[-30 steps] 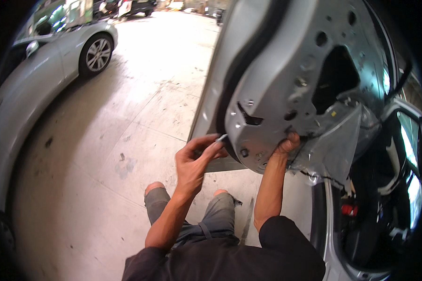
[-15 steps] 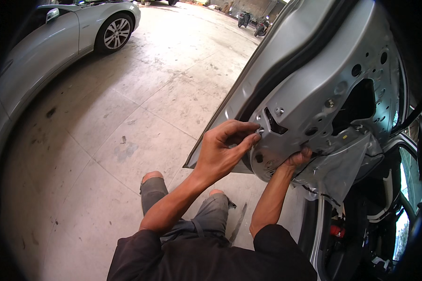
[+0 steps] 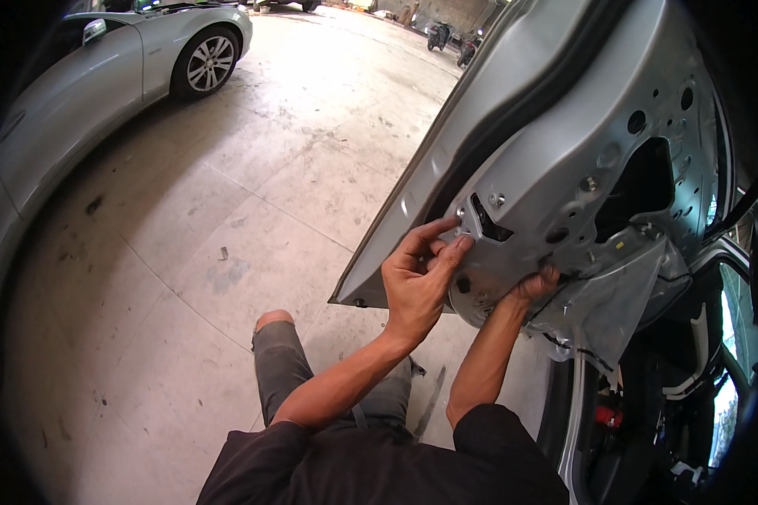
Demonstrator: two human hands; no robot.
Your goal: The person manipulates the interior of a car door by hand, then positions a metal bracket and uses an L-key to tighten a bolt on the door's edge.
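A silver car door (image 3: 547, 160) stands open on the right, its inner trim off and its metal panel bare. My left hand (image 3: 417, 282) is at the door's rear edge, beside a dark angular slot (image 3: 487, 220). Its index fingertip touches the metal by a small bolt head (image 3: 461, 212); the thumb rests just below, a gap between them. Nothing shows held in it. My right hand (image 3: 532, 288) reaches in at the panel's lower edge, thumb outside. Its other fingers are hidden behind the metal, as is whatever they touch. Clear plastic sheeting (image 3: 606, 307) hangs beside that hand.
Another silver car (image 3: 101, 76) is parked at the left. The car's dark interior (image 3: 640, 404) and door sill (image 3: 568, 421) lie at the lower right. Motorbikes (image 3: 438, 35) stand far back on the stained concrete floor (image 3: 227, 185).
My left hand has shifted right, and its thumb and index finger have moved from a small bolt to the metal next to the slot. My right hand stays in place.
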